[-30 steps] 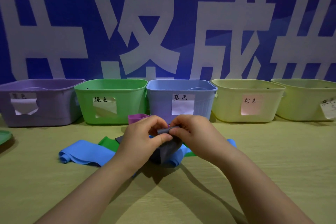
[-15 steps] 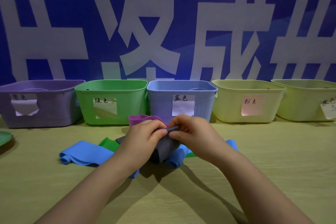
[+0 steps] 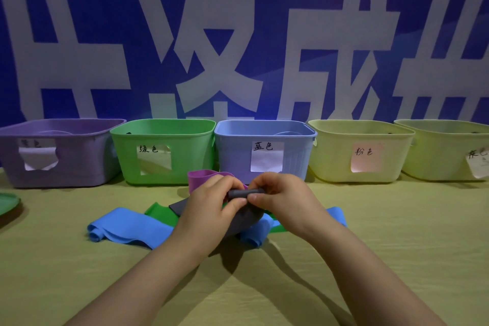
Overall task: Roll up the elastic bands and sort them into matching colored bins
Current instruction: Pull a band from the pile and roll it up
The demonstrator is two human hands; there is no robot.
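Observation:
Both hands hold a dark grey elastic band (image 3: 244,216) above the table's middle. My left hand (image 3: 211,206) and my right hand (image 3: 280,198) pinch its rolled top end between thumbs and fingers; the loose rest hangs down below. Under them lie a blue band (image 3: 127,225), a green band (image 3: 161,213) and a purple band (image 3: 203,177). Behind stand a purple bin (image 3: 60,151), a green bin (image 3: 164,151), a blue bin (image 3: 264,151) and two pale yellow bins (image 3: 360,151), (image 3: 449,151), each with a paper label.
A green plate (image 3: 8,202) shows at the left edge of the yellowish table (image 3: 397,233). A blue banner with large white characters (image 3: 238,34) fills the wall behind the bins.
The grey band's top end has been rolled a little tighter between my fingers. The purple band behind my left hand shows more than before. The bins have not moved.

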